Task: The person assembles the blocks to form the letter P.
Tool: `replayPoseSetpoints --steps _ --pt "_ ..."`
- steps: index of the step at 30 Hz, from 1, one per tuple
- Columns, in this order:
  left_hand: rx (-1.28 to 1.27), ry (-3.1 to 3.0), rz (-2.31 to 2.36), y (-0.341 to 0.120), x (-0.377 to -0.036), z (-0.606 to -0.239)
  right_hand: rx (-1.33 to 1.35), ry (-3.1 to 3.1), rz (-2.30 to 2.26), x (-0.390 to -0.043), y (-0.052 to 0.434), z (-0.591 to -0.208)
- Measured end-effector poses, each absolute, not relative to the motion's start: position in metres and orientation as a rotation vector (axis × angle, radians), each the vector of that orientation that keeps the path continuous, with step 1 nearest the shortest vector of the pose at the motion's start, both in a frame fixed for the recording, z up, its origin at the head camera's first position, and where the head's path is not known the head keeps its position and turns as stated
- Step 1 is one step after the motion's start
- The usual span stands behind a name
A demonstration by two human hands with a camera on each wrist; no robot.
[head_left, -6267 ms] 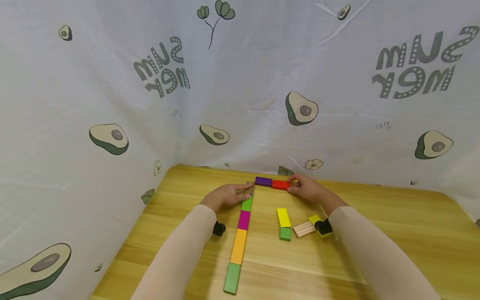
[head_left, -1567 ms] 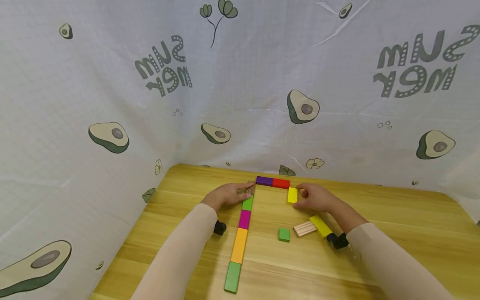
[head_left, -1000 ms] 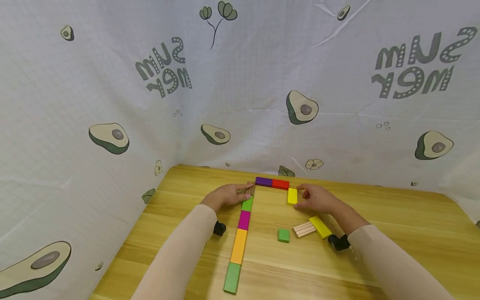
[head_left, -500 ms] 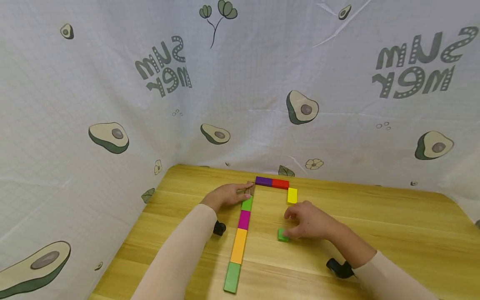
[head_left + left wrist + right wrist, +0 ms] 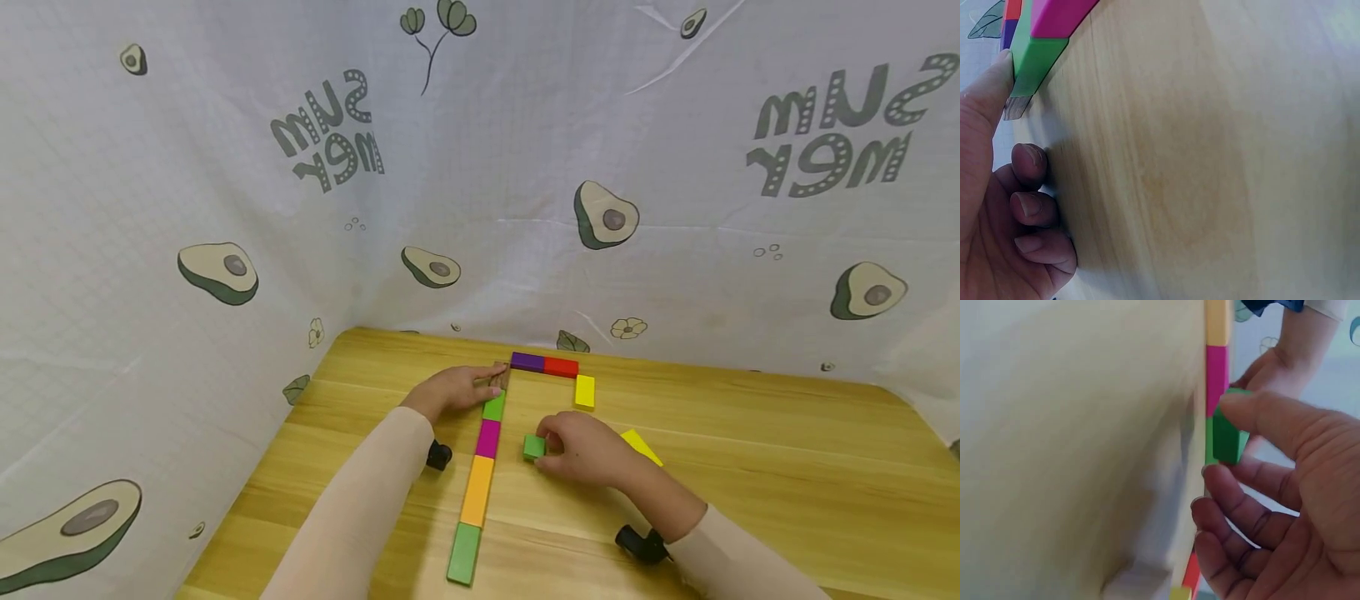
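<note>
Pinching a small green block (image 5: 533, 447) in our right hand (image 5: 581, 450), we risk nudging the coloured row (image 5: 480, 475) just left of it. Our left hand (image 5: 453, 389) lies flat, fingers relaxed, steadying that row's far end; a knock could still skew it.

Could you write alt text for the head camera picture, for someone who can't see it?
A person's right hand pinches a small green block beside a line of coloured blocks on a wooden table. The left hand rests at the line's far end.
</note>
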State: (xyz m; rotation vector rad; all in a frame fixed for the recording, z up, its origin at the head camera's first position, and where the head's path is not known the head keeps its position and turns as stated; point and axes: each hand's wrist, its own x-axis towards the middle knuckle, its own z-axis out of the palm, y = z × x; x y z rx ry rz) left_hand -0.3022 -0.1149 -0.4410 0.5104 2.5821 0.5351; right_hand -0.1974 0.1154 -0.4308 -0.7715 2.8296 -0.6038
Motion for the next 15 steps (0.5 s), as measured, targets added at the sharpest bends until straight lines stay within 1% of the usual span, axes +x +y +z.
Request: replayPoseSetpoints --steps 9,15 --pt "0.504 2.6 0.522 -0.114 -0.303 -0.441 -0.626 2.817 -0.625 -0.225 0.084 -0.439" --pt "0.502 2.604 0.498 -0.115 -0.303 -0.441 -0.641 2.839 -0.656 -0.23 0.079 -0.446"
